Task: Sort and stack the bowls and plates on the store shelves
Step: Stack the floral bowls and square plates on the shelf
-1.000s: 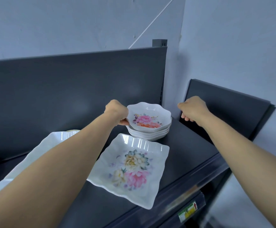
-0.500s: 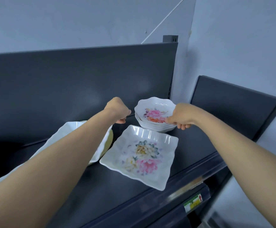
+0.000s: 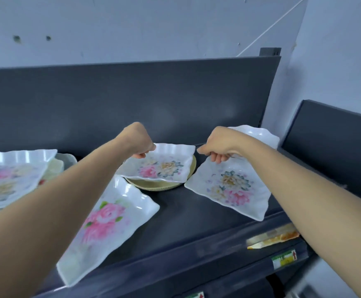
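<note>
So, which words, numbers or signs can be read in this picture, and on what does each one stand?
Price label on the front edge of the shelf: a red up arrow shows; its print is too blurred to read.
Second label at the picture's bottom: cut off, unreadable.
Orange strip on the shelf edge: blurred, unreadable.
No words on the square floral plates: flowers only.

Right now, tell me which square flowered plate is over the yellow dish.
The middle plate, gripped by the left hand, lies over the yellow dish; the right plate, in the right hand, sits beside it.
</note>
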`<control>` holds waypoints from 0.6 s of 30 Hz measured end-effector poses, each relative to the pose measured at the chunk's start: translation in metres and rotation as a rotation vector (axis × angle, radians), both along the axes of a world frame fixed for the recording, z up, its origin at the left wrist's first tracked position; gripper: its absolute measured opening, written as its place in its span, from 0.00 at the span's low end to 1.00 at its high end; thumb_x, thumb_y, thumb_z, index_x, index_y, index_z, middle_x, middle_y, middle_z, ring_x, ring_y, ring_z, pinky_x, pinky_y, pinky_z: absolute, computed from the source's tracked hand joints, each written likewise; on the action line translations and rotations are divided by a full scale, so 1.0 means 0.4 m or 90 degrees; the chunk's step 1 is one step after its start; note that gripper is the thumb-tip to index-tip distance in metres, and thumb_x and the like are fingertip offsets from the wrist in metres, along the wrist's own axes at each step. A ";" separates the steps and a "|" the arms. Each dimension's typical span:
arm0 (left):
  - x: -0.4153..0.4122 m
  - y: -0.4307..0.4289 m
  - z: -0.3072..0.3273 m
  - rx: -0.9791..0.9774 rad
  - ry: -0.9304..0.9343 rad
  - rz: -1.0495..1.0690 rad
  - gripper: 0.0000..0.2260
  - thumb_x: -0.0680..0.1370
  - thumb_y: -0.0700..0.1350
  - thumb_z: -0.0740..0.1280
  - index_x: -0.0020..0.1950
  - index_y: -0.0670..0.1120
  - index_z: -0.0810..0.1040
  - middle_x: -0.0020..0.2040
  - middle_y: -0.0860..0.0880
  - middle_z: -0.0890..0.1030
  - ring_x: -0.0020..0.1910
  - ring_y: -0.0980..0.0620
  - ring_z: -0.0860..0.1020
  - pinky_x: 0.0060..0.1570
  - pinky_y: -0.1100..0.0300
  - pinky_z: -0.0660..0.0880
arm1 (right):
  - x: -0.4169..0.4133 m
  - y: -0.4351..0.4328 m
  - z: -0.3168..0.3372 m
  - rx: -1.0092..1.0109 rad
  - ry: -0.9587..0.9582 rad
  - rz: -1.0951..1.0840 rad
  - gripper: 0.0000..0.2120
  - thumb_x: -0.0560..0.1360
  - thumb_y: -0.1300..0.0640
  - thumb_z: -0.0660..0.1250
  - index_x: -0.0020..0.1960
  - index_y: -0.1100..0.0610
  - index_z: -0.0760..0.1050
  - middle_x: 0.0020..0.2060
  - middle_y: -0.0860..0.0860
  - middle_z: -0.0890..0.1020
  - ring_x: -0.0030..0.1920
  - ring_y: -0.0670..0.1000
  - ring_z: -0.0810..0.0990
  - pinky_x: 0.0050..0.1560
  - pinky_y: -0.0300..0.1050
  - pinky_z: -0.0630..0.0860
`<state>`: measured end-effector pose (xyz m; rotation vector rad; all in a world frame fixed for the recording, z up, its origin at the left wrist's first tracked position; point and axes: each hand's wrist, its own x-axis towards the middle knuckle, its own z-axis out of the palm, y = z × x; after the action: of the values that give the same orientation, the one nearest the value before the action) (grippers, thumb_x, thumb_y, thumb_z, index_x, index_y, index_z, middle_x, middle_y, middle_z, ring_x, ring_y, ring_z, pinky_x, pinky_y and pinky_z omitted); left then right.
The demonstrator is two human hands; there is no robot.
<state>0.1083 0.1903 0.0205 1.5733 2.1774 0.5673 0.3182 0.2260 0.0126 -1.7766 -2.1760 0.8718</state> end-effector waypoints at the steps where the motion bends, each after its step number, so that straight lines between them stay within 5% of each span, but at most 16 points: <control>1: -0.025 -0.020 0.001 -0.007 0.022 -0.002 0.04 0.76 0.38 0.67 0.45 0.38 0.79 0.25 0.48 0.80 0.30 0.48 0.79 0.46 0.54 0.80 | -0.034 -0.001 -0.006 -0.019 0.007 0.002 0.12 0.75 0.54 0.67 0.40 0.63 0.74 0.33 0.58 0.80 0.26 0.53 0.74 0.26 0.38 0.70; 6: -0.136 -0.114 -0.015 -0.067 0.178 -0.025 0.02 0.73 0.40 0.67 0.44 0.43 0.76 0.35 0.44 0.75 0.34 0.46 0.72 0.39 0.59 0.70 | -0.137 0.005 -0.048 -0.046 -0.070 -0.068 0.11 0.76 0.56 0.67 0.43 0.64 0.72 0.27 0.58 0.78 0.23 0.52 0.70 0.28 0.40 0.69; 9: -0.170 -0.154 -0.027 -0.141 0.291 -0.045 0.03 0.74 0.42 0.67 0.45 0.45 0.74 0.30 0.49 0.70 0.32 0.48 0.69 0.31 0.62 0.65 | -0.147 0.006 -0.064 -0.058 -0.051 -0.127 0.06 0.75 0.63 0.65 0.40 0.64 0.72 0.19 0.55 0.75 0.22 0.50 0.66 0.24 0.38 0.64; 12: -0.196 -0.174 -0.036 -0.181 0.339 -0.056 0.03 0.75 0.42 0.66 0.45 0.45 0.73 0.25 0.52 0.69 0.29 0.50 0.68 0.28 0.63 0.63 | -0.137 0.003 -0.072 -0.048 0.040 -0.164 0.10 0.74 0.69 0.63 0.35 0.62 0.68 0.24 0.56 0.73 0.19 0.49 0.65 0.20 0.35 0.60; 18: -0.212 -0.198 -0.048 -0.204 0.356 -0.036 0.16 0.75 0.41 0.66 0.28 0.44 0.66 0.09 0.53 0.64 0.22 0.53 0.66 0.24 0.64 0.64 | -0.077 -0.052 -0.019 0.023 0.086 -0.227 0.07 0.73 0.69 0.63 0.36 0.66 0.71 0.28 0.57 0.74 0.24 0.51 0.64 0.26 0.40 0.63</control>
<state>0.0237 0.1109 0.0013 1.7451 2.4340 -0.2731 0.2873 0.2050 0.0049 -1.9435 -1.7087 0.8311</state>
